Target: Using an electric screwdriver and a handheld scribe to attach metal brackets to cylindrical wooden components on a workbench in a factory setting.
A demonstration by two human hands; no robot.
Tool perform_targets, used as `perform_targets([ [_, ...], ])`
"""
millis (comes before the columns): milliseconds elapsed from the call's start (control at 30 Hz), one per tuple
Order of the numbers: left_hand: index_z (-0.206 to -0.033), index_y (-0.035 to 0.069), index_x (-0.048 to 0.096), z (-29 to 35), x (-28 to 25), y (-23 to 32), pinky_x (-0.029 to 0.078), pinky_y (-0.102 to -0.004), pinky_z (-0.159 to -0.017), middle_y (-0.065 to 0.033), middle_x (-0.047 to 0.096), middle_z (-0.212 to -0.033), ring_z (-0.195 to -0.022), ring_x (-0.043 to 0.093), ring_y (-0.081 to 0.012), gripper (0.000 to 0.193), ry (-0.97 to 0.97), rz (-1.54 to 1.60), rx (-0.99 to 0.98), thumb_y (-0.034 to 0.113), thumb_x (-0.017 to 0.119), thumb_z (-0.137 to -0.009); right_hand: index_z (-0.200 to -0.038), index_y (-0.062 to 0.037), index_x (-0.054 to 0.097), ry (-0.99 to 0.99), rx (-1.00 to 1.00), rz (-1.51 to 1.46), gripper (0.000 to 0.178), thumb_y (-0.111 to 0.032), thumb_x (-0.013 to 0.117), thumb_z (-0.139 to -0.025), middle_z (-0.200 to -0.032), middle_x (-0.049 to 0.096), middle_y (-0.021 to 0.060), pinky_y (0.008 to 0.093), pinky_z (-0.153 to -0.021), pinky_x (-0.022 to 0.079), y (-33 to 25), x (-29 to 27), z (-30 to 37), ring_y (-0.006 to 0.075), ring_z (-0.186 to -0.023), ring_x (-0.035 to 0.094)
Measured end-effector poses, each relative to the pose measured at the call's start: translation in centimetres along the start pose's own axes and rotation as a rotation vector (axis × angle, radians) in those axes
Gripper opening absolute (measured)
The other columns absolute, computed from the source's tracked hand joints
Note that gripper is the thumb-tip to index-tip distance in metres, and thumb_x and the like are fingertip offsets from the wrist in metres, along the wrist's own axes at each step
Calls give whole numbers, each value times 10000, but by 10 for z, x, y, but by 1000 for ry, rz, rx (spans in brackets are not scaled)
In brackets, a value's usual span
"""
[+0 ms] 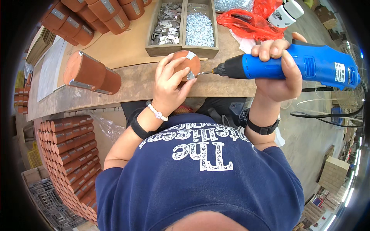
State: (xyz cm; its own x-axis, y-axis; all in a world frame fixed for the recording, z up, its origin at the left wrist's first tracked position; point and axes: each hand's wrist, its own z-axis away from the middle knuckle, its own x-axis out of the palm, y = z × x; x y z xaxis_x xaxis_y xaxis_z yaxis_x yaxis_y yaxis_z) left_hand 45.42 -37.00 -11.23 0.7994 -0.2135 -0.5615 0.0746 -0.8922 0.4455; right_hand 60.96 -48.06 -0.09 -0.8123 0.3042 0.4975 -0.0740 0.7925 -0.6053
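My right hand [278, 73] is wrapped round a blue electric screwdriver [281, 65], held level with its bit pointing left. The bit's tip is close to a small metal plate [190, 75] on a round reddish-brown piece [181, 69] at the table's near edge. My left hand [169, 79] has its fingers over this piece, thumb and fingertips pinching the small plate against it. A second metal plate [190, 55] sits on the piece's far rim. Whether a screw is on the bit is too small to tell.
Wooden box compartments hold metal plates [167, 25] and screws [199, 30]. A reddish-brown cylinder [90, 73] stands left; more cylinders [102, 15] are behind it. Stacked cylinders [71, 154] rise below the table's left side. A red plastic bag [244, 23] and white bottle [286, 13] are back right.
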Motion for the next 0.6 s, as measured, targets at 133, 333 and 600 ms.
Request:
perform_targets([
  [133, -828, 21, 580, 3, 3, 1, 381, -394, -845, -137, 526, -1031, -1045, 435, -348, 299, 23, 65, -47, 88, 712, -569, -1185, -32, 293, -183, -7, -17, 467, -96, 421, -741, -791, 493, 106, 396, -681, 403, 7, -4, 1, 215, -695, 488],
  [333, -814, 17, 579, 4, -1, 3, 378, -397, -854, -145, 534, -1020, -1061, 431, -348, 296, 45, 105, -111, 72, 719, -559, -1182, -24, 278, -193, -5, 93, 479, -82, 436, -734, -772, 488, 107, 400, -673, 411, 13, 5, 1, 215, -679, 492],
  [600, -778, 13, 578, 6, 1, 1, 392, -377, -844, -139, 537, -1018, -1063, 441, -340, 257, 50, 121, -85, 41, 710, -559, -1159, 4, 269, -165, 16, 186, 489, -65, 465, -716, -731, 484, 105, 390, -633, 427, 19, 17, 2, 207, -644, 501],
])
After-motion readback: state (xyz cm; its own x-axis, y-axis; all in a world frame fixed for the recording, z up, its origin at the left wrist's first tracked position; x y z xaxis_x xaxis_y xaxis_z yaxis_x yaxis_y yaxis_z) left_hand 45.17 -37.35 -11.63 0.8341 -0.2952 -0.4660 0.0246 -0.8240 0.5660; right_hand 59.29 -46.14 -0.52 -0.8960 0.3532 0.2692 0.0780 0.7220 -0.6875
